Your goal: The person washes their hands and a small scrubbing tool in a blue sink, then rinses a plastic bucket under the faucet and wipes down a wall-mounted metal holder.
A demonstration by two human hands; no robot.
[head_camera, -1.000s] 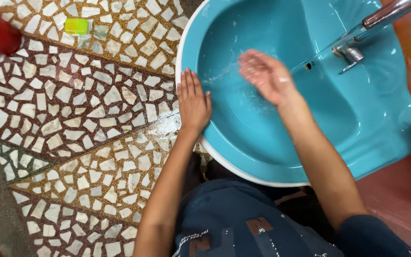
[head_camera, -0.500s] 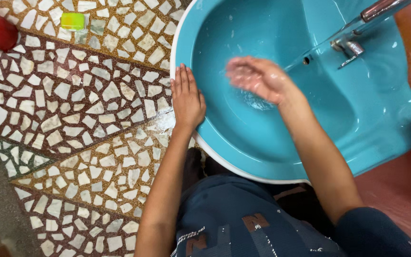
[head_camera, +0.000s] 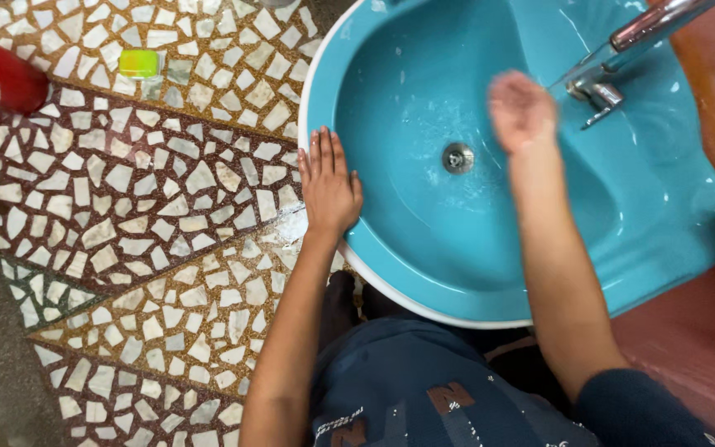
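Two hands, left hand (head_camera: pixel 328 186) on basin rim (head_camera: pixel 318 79), right hand (head_camera: pixel 521 109) blurred, perhaps cupped

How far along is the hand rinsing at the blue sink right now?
Done: the sink is wet. In hand: the right hand, blurred, is cupped beside the tap; I cannot make out a water stream. The left hand lies flat on the rim, dry-looking. Left: the green soap sits apart on the mosaic counter.

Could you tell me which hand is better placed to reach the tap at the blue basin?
Probably the right hand: it is inside the blue basin, close beside the tap. The left hand lies flat on the rim, farther off.
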